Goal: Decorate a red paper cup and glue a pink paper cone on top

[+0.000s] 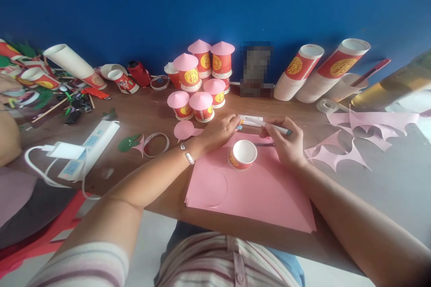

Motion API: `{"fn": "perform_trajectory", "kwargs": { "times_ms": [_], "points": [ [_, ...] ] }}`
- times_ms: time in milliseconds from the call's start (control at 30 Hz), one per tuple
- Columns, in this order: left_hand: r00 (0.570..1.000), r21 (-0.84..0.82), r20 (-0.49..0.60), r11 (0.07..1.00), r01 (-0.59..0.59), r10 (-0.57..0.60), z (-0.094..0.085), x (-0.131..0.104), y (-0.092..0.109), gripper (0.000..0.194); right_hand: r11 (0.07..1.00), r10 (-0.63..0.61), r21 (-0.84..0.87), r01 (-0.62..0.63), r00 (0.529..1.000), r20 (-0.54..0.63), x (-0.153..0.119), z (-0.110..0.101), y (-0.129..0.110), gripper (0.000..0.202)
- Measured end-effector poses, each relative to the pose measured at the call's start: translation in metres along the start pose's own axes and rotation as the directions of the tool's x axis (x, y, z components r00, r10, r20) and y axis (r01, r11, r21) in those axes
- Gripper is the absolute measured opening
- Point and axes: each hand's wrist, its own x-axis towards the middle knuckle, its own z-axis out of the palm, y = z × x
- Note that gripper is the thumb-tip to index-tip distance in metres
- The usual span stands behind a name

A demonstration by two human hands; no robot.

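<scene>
Between my hands, above a stack of pink paper (262, 193), is a slim white marker pen (266, 124) with a teal end. My right hand (286, 139) is closed around its right part. My left hand (224, 132) is closed at its left end, where a small blue bit shows by the fingertips. Just below the hands, a short cut paper cup (244, 152) stands with its white opening up on the pink paper. A drawn circle (212, 188) shows on the sheet's left. Behind the pen lies a white labelled item (251, 119). A dark thin object (264, 145) is partly hidden by my right hand.
Several small red cup lanterns with pink cone roofs (201, 101) stand behind. Stacked paper cups (336, 67) lean against the blue wall. Pink paper offcuts (340, 152) lie right, with a tape roll (327, 106). Left are a power strip (90, 148), a paper ring (156, 144) and craft clutter.
</scene>
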Motion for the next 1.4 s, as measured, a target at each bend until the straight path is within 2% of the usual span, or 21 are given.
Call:
{"fn": "perform_trajectory", "kwargs": {
  "times_ms": [133, 233, 400, 633, 967, 1067, 1167, 1233, 1400],
  "points": [
    [0.988, -0.185, -0.096, 0.977, 0.105, -0.124, 0.001, -0.004, -0.003, 0.012, 0.998, 0.038, 0.041, -0.038, 0.999, 0.023, 0.0, 0.002, -0.002, 0.028],
    [0.981, -0.236, -0.119, 0.964, 0.124, -0.156, 0.001, -0.004, -0.004, 0.01, 0.998, 0.049, 0.042, -0.052, 0.997, 0.053, -0.001, 0.002, -0.002, 0.029],
    [0.978, -0.253, -0.16, 0.963, 0.089, -0.133, 0.002, -0.004, -0.004, 0.007, 0.999, 0.038, 0.012, -0.039, 0.996, 0.075, -0.001, 0.002, -0.003, 0.03],
    [0.984, -0.202, -0.177, 0.978, -0.052, 0.016, 0.005, -0.009, -0.003, 0.014, 0.998, 0.066, -0.008, -0.066, 0.983, 0.169, -0.003, 0.003, -0.004, 0.038],
    [0.974, -0.119, -0.212, 0.987, -0.106, 0.079, 0.009, -0.014, 0.001, 0.027, 0.992, 0.108, 0.037, -0.119, 0.969, 0.222, -0.003, 0.003, -0.005, 0.044],
    [0.978, -0.115, -0.197, 0.989, -0.093, 0.069, 0.006, -0.013, 0.003, 0.025, 0.997, 0.068, -0.044, -0.06, 0.976, 0.206, -0.001, 0.002, -0.001, 0.04],
    [0.982, -0.091, -0.186, 0.995, -0.048, 0.03, 0.005, -0.011, 0.002, 0.023, 0.99, -0.009, -0.142, 0.021, 0.996, 0.088, 0.003, 0.001, 0.005, 0.041],
    [0.982, -0.081, -0.188, 0.996, -0.026, 0.011, 0.006, -0.011, 0.0, 0.024, 0.983, -0.016, -0.18, 0.023, 0.999, 0.039, 0.006, -0.002, 0.009, 0.042],
    [0.983, -0.118, -0.183, 0.993, -0.024, 0.002, 0.011, -0.012, -0.008, 0.022, 0.963, 0.01, -0.269, 0.031, 0.988, 0.152, 0.012, -0.008, 0.014, 0.035]
  ]
}}
